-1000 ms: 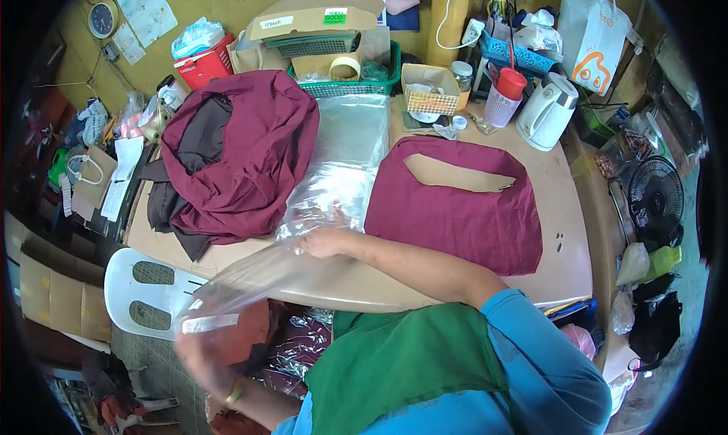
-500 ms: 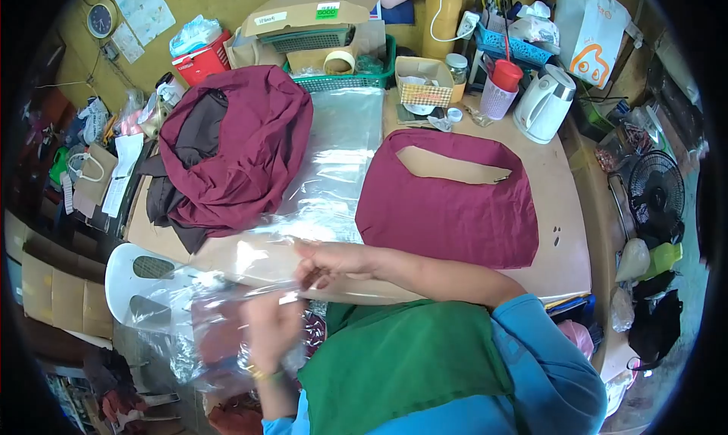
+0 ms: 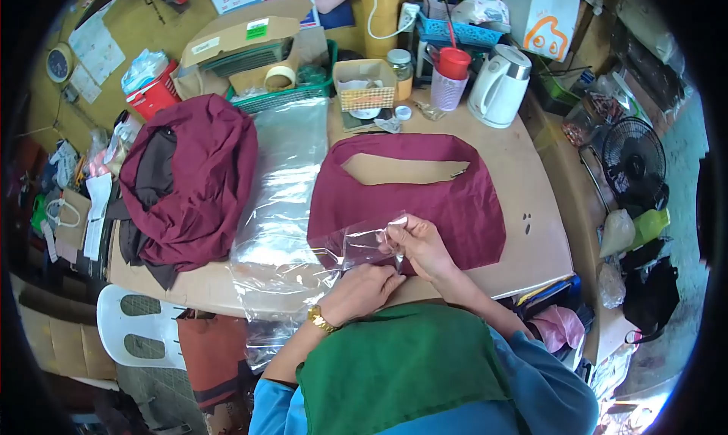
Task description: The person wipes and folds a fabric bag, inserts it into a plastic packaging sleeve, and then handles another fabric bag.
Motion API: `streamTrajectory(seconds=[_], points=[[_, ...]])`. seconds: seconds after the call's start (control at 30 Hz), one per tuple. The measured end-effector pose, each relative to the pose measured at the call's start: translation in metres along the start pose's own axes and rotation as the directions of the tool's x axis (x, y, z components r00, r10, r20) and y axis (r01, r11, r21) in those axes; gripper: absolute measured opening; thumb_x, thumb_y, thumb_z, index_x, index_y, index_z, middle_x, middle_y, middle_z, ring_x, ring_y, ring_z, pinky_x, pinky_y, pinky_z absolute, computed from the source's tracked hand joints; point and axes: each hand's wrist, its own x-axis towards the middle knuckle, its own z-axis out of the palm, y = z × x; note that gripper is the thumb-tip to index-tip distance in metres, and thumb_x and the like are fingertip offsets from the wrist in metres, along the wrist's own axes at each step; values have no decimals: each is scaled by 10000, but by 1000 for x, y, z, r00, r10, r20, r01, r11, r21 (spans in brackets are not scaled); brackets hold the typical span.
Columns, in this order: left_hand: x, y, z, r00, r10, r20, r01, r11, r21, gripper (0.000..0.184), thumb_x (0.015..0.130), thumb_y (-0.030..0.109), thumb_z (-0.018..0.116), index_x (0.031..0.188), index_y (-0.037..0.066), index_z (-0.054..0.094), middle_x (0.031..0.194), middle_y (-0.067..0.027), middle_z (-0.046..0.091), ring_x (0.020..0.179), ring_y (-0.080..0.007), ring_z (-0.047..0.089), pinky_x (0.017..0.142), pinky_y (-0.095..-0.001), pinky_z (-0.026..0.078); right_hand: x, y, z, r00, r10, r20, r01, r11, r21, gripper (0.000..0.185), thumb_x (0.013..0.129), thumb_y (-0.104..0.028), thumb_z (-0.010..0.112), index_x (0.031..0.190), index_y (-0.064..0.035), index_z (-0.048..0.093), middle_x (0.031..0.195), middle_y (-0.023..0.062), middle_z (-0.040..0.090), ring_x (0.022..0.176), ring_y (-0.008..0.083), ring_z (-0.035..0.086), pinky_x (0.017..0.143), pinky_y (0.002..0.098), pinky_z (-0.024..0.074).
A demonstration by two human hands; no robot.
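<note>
From left to right on the bench (image 3: pixel 529 200): a maroon cloth heap (image 3: pixel 208 219); a stack of clear plastic sheets (image 3: pixel 290 147); a clear plastic bag (image 3: pixel 362 245), draped over the near edge. The bag is touched by the curled left hand (image 3: pixel 362 291), whose grip is hidden, and pinched by the right hand (image 3: pixel 418 247). A flat maroon cloth piece (image 3: pixel 428 200) is set just beyond, long axis left to right, overlapped by the right hand.

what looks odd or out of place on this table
Small dark marks stand out on the otherwise plain tabletop, just right of the flat maroon cloth; whether they are holes or stains, I cannot tell. I see nothing spilled.
</note>
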Motion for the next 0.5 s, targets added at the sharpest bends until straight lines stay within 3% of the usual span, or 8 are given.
streamTrajectory(seconds=[0.03, 0.07, 0.13, 0.17, 0.27, 0.3, 0.33, 0.5], points=[[4, 7, -10, 991, 103, 87, -94, 991, -99, 210, 967, 227, 586, 907, 34, 641, 785, -183, 676, 736, -335, 674, 659, -431, 518, -1, -3, -5, 1000, -7, -10, 7, 1000, 2, 127, 992, -135, 624, 978, -11, 647, 915, 66, 698, 789, 114, 637, 747, 261, 521], [1, 20, -29, 993, 120, 17, -114, 975, -192, 237, 951, 258, 644, 934, 22, 645, 850, -175, 686, 741, -310, 675, 650, -404, 519, -1, -6, -9, 999, -48, -5, 48, 998, -36, 125, 987, -129, 628, 951, -10, 644, 901, 62, 692, 771, 106, 623, 725, 258, 514], [3, 33, -47, 872, 123, -475, -207, 970, -130, 253, 915, 247, 696, 949, 2, 645, 962, -171, 682, 753, -305, 661, 664, -395, 515, -3, -7, -16, 996, -91, -3, 91, 992, -91, 123, 968, -110, 651, 908, -3, 645, 863, 53, 676, 761, 101, 609, 692, 242, 509], [14, 37, -64, 710, 371, -599, -287, 929, 235, 251, 871, 206, 744, 964, -7, 651, 1014, -160, 660, 751, -284, 643, 683, -392, 513, -4, -8, -17, 996, -92, -6, 91, 992, -89, 123, 968, -110, 651, 908, -3, 645, 863, 53, 676, 761, 101, 609, 692, 242, 509], [31, 20, -76, 661, 475, -581, -50, 800, 597, 241, 809, 146, 795, 946, -4, 664, 926, -130, 656, 718, -234, 616, 688, -377, 504, -7, -15, -12, 982, -179, 54, 185, 974, -133, 89, 938, -63, 680, 903, 8, 640, 855, 61, 674, 742, 110, 627, 676, 242, 532], [30, 10, -82, 874, 241, -421, -94, 935, 342, 226, 806, 154, 800, 916, 3, 672, 882, -112, 659, 720, -215, 616, 676, -359, 498, -8, -17, -11, 982, -180, 55, 186, 974, -132, 89, 938, -63, 680, 903, 8, 640, 855, 61, 674, 742, 110, 627, 676, 242, 532], [31, 4, -83, 988, 45, -148, -36, 997, 61, 214, 804, 162, 805, 885, 10, 679, 838, -94, 662, 722, -197, 615, 665, -341, 492, -8, -19, -10, 979, -200, 38, 203, 966, -161, 78, 934, -50, 680, 905, 9, 638, 845, 65, 672, 735, 108, 629, 672, 248, 537], [41, -3, -67, 939, 67, -337, -109, 988, -108, 302, 871, 288, 745, 775, 17, 655, 676, -98, 620, 596, -245, 589, 588, -367, 454, -2, -23, -11, 961, -276, 9, 274, 949, -158, 53, 942, -39, 663, 921, 4, 641, 808, 72, 666, 714, 101, 627, 642, 247, 534]])
